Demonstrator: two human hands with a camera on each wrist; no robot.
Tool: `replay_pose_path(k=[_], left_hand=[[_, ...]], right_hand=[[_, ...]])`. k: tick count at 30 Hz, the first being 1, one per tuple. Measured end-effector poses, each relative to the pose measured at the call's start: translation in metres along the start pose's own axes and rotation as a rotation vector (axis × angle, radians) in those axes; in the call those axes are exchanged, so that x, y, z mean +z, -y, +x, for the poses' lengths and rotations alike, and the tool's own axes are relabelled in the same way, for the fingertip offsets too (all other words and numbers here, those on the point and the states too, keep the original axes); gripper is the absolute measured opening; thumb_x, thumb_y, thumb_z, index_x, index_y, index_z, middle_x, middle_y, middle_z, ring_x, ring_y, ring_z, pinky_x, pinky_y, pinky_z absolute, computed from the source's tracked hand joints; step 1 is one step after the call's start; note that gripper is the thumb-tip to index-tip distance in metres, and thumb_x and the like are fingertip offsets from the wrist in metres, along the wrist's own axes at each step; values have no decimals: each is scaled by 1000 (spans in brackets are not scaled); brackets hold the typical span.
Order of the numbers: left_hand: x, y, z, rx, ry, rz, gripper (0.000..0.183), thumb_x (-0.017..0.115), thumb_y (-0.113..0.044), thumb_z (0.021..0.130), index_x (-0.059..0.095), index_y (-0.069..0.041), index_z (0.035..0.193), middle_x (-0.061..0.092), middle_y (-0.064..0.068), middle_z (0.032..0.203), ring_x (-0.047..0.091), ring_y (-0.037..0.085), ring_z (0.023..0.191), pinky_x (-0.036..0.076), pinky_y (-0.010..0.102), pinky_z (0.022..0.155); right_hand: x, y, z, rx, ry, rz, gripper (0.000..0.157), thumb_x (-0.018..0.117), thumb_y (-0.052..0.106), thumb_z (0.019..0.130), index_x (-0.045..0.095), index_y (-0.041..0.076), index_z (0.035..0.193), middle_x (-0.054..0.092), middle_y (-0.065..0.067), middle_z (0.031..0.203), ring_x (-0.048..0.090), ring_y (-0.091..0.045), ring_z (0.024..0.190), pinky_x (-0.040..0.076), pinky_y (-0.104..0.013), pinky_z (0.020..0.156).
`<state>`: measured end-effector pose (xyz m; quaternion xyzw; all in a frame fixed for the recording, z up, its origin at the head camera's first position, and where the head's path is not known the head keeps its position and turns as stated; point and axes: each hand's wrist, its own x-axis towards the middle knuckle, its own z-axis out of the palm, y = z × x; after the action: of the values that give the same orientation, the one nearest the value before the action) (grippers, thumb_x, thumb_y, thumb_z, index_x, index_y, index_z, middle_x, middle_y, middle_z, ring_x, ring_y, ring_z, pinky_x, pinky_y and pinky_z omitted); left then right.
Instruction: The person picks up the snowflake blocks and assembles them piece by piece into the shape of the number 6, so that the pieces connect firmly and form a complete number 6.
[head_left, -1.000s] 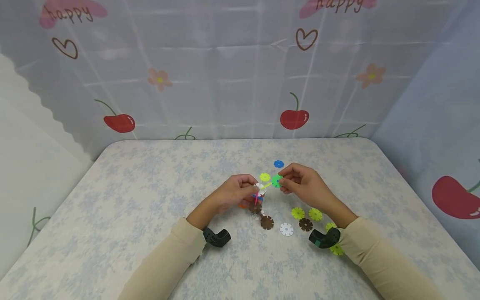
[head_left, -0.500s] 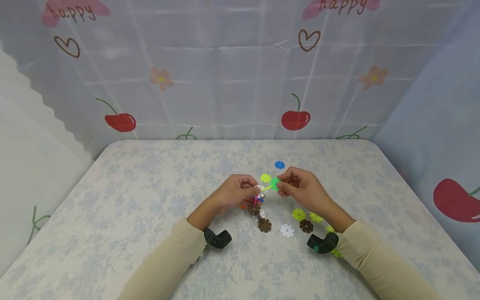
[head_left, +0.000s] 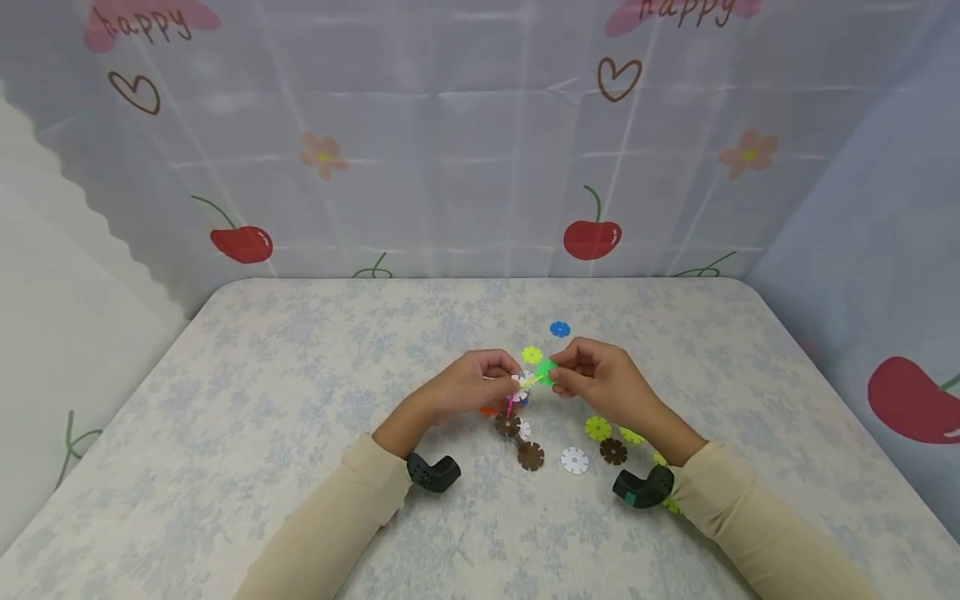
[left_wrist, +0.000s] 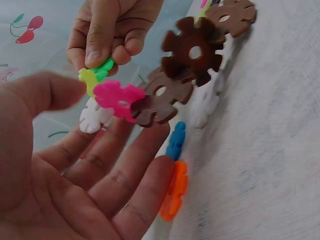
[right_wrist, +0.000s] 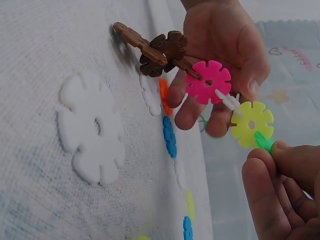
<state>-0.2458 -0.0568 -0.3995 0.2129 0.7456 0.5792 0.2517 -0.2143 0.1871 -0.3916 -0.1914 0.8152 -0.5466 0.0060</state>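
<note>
Several plastic notched discs are joined in a chain: brown discs (right_wrist: pixel 167 50), a pink disc (right_wrist: pixel 209 82), a white disc (right_wrist: pixel 229 99), a yellow disc (right_wrist: pixel 251 124) and a green disc (right_wrist: pixel 263 142) at the end. With thumb and fingertips, my left hand (head_left: pixel 474 385) holds the chain at its white disc. My right hand (head_left: pixel 603 375) pinches the green disc, which meets the yellow one at its edge. How deep their slots sit together I cannot tell. The brown end slants down near the table on my side.
Loose discs lie around the hands: a blue disc (head_left: pixel 560 329) and a yellow disc (head_left: pixel 532 355) behind, a white disc (head_left: pixel 575 460) and a dark brown disc (head_left: pixel 612 451) in front. An orange disc (left_wrist: pixel 175 192) lies below my left hand. My right wrist partly covers yellow ones.
My right hand has moved slightly left and nearer to me with the green disc, closer to the left hand. The chain's brown end has shifted a little toward me.
</note>
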Motion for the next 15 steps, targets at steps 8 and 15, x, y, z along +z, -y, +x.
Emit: replay_pose_path(k=[8,15], left_hand=[[3,-4,-1,116,-22,134,22,63,-32,102,71,-16,115,66,-2,119,63,20,103,50,40,90],[4,-1,0,101,-92,123,12,64,-25,101,72,-15,100,67,0,106,61,22,96,48,39,81]], right_hand=[[-1,5,-3,8,85,38,21,69,3,95,67,0,116,72,-11,97,71,-40,88,59,-34,74],[-8,7,-1,17,150,-88,21,69,8,97,67,1,117,72,-13,98,71,-32,87,59,-35,75]])
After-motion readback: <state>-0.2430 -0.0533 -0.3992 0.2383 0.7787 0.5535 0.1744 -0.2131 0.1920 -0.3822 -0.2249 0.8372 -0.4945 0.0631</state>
